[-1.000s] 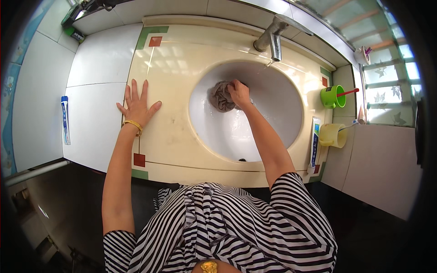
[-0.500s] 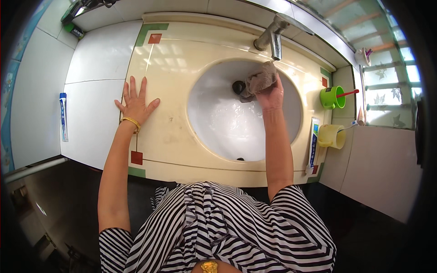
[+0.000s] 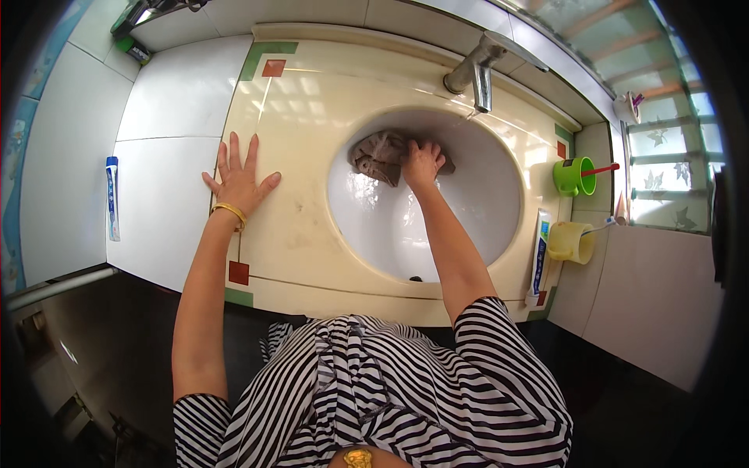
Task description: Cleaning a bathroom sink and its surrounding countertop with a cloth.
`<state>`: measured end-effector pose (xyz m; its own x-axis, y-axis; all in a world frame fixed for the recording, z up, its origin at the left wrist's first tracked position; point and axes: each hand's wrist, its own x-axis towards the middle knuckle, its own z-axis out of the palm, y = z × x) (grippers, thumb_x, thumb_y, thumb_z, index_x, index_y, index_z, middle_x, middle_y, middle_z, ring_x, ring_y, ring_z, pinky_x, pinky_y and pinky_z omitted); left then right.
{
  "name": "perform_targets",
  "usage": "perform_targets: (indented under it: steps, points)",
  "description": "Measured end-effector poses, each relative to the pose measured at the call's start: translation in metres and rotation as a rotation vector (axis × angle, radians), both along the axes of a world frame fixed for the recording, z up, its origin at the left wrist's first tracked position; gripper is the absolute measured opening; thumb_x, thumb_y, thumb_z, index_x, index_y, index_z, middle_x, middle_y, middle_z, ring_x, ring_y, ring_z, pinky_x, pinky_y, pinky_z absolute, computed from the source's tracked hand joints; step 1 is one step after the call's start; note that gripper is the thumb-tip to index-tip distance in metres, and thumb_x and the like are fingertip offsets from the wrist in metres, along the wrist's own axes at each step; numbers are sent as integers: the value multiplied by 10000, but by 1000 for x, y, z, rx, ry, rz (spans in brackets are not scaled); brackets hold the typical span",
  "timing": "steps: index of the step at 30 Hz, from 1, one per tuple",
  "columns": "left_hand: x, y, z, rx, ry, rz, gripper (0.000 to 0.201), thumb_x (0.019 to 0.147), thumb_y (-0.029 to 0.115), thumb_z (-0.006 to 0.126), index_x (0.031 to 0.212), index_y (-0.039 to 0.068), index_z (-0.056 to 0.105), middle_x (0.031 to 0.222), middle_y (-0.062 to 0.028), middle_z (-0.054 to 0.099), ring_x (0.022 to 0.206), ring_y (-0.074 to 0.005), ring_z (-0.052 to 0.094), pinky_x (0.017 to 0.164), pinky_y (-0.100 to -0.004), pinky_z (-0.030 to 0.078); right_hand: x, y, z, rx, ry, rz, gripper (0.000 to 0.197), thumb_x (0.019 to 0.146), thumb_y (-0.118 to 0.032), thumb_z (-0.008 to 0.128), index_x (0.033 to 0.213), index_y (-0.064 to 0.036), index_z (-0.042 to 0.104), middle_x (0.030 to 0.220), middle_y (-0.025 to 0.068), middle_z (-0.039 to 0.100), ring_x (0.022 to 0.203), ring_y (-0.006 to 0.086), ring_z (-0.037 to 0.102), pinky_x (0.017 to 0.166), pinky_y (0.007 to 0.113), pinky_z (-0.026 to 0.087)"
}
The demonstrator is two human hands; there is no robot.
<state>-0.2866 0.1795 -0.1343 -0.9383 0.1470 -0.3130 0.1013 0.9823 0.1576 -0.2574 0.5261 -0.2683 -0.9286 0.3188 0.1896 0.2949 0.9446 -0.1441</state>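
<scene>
A wet grey-brown cloth lies bunched against the far left part of the white sink basin. My right hand reaches into the basin with its fingers curled over the cloth, and a bit of the fabric shows at the hand's right side. The dark drain is hidden beneath the cloth and hand. My left hand rests flat on the left edge of the cream countertop, fingers spread, holding nothing. A gold bracelet circles that wrist.
The metal faucet stands behind the basin, with a thin stream of water at its spout. On the right are a green cup, a yellow cup and a toothpaste tube. Another toothpaste tube lies far left.
My right hand has moved left and down with the cloth, from under the faucet to the far left of the basin. The cloth now covers the drain. My left hand stays in place.
</scene>
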Motion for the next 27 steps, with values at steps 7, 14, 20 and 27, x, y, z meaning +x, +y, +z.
perform_targets:
  steps: [7,14,20,27]
  points:
    - [4,-4,-1,-10,21,-3,851,746,666,446,1415,265,107,1480,-73,-63,1350,-286,-90,942,-676,-20,13,18,43,-1720,386,-335,302,901,-290,455,994,-12,529,975,70,580,924,169,536,793,252,408]
    - [2,-4,-3,-30,45,4,837,751,649,462,1413,264,123,1482,-62,-29,1352,-282,-59,942,-676,-3,19,67,65,-2114,930,-499,306,910,-332,435,1059,-77,516,1053,57,559,988,227,516,898,388,398]
    - [0,1,-4,-33,53,-6,838,748,642,474,1412,269,125,1482,-61,-27,1352,-288,-55,943,-678,9,-42,18,29,-2355,1013,-155,238,904,-294,480,1091,-149,504,1048,17,556,971,183,499,856,356,384]
    - [2,-4,-2,-32,45,19,845,739,647,481,1411,270,133,1482,-58,-27,1352,-285,-54,947,-672,9,-3,-118,54,-1479,-632,307,226,826,-260,541,878,-48,597,860,14,579,777,117,510,689,242,395]
